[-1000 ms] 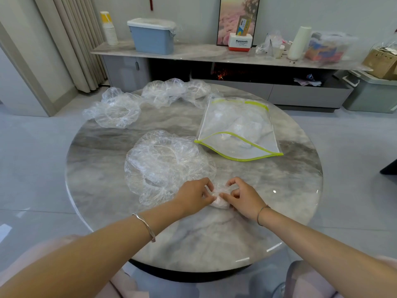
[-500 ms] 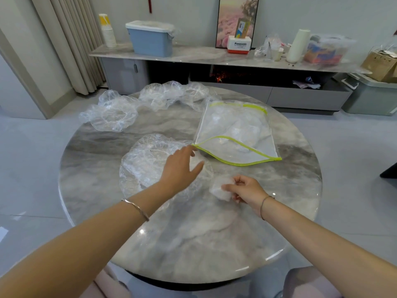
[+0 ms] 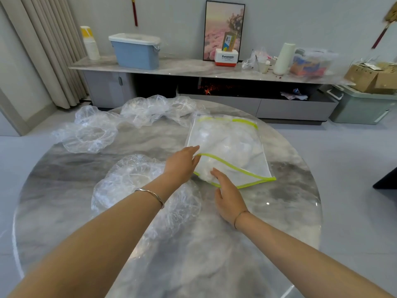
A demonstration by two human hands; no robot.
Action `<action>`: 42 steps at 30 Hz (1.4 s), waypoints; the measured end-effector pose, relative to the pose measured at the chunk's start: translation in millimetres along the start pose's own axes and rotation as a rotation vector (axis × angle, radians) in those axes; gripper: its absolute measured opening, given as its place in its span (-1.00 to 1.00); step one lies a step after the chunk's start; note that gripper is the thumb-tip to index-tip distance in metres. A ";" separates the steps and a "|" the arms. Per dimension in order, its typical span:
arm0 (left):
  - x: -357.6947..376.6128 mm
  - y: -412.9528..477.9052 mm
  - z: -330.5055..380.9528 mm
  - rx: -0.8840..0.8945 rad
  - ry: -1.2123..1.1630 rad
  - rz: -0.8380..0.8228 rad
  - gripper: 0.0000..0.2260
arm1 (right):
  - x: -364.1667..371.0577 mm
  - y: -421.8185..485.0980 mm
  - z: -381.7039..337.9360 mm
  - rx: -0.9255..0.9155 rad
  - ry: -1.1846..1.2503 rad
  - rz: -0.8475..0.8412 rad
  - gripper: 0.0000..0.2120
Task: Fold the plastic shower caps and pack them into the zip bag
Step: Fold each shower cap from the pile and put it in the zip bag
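Now both hands lie straight-fingered: left hand [image 3: 182, 162] touching the zip bag [image 3: 236, 145] mouth, right hand [image 3: 228, 195] pressing a folded cap [image 3: 205, 174].

Round marble table [image 3: 279, 233]; behind it, sideboard [image 3: 184, 68] with blue lidded bin [image 3: 135, 54], framed picture [image 3: 217, 24], cardboard box [image 3: 365, 77]
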State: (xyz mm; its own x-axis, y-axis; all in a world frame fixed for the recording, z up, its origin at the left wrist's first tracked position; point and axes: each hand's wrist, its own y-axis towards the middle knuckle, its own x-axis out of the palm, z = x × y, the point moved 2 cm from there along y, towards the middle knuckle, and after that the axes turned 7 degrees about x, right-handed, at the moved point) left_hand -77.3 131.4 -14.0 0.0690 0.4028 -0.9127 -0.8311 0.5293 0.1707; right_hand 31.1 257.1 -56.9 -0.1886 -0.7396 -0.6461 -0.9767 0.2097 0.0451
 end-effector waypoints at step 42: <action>-41.8 -141.1 -50.8 -0.093 0.122 0.010 -0.68 | 18.7 -45.8 -38.4 -0.240 -0.368 -0.160 -0.48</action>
State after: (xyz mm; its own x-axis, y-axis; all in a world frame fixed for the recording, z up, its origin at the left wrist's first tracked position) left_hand 9.0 1.9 -18.7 -0.0022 0.3111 -0.9504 -0.8792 0.4522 0.1500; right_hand 68.3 209.1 -41.8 -0.0277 -0.4653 -0.8847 -0.9947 -0.0744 0.0703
